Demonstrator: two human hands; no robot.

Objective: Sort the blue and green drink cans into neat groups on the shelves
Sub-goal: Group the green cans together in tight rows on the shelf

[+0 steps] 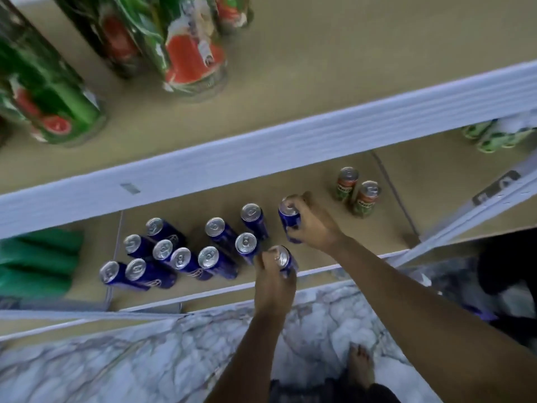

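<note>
— Where did the cluster of cans stand?

— Upright on the lower shelf, under the front rail of the upper shelf. Right of the cluster, the left hand wrapped one can at the shelf's front edge; behind it, the right hand gripped a second can.

— And further right of the cluster?

— Two shorter cans, just beside each other and apart from the right hand. Far right and further back, a small bunch of cans.

— Left of the cluster?

— A pack lying on the same shelf. Bottles stood on the upper shelf, above and behind the cluster.
</note>
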